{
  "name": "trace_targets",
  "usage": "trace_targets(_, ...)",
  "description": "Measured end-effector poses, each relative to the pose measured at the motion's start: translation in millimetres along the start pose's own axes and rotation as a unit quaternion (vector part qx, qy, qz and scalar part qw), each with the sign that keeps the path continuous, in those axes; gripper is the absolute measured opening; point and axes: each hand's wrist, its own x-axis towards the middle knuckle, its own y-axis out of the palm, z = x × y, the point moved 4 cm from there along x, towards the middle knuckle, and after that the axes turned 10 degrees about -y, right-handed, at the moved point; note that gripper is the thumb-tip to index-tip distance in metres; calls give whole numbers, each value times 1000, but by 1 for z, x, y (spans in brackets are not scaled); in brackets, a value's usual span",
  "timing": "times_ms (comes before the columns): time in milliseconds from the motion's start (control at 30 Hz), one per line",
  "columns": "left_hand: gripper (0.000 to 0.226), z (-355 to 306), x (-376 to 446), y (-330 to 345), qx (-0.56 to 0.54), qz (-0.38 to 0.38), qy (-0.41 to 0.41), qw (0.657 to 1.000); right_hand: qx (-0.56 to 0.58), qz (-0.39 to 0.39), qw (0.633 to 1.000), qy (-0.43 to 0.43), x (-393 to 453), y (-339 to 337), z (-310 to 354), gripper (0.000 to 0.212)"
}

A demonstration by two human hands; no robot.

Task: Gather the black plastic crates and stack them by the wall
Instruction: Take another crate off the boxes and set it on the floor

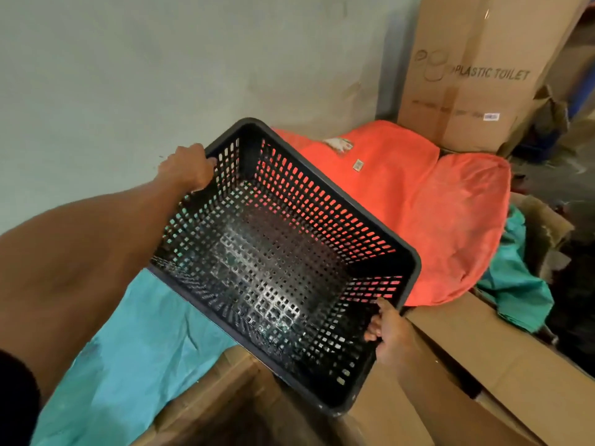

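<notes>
The crate (pixel 283 259), black and perforated, is held in the air, tilted so its open top faces the camera and its bare inside shows. It hangs above a teal cloth (pixel 128 342) and the open cardboard boxes (pixel 476 355) below, just in front of an orange sack (pixel 428 214). The left hand (pixel 188 167) grips the far left rim near the corner, fingers curled over the edge. The right hand (pixel 388 333) clamps the near right rim, thumb on top and fingertips (pixel 370 335) inside against the mesh. The hands are well apart, on opposite ends of the crate. Orange shows through the holes of the far side. Behind the sack stands a tall carton (pixel 473 72) printed "PLASTIC TOILET", close to the pale wall (pixel 161 66). More teal cloth lies to the right of the sack.
</notes>
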Motion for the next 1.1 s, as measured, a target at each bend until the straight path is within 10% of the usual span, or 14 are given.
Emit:
trace_targets(267, 53, 69, -56, -7, -166, 92, -30, 981, -100, -25, 990, -93, -9, -18, 28, 32)
trace_targets(633, 51, 252, -214, -64, -321, 49, -146, 935, -202, 140, 944, -219, -148, 24, 93, 37)
trace_targets(1100, 31, 484, -469, -54, -427, 67, -347, 832, -363, 307, 859, -188, -292, 70, -29, 35)
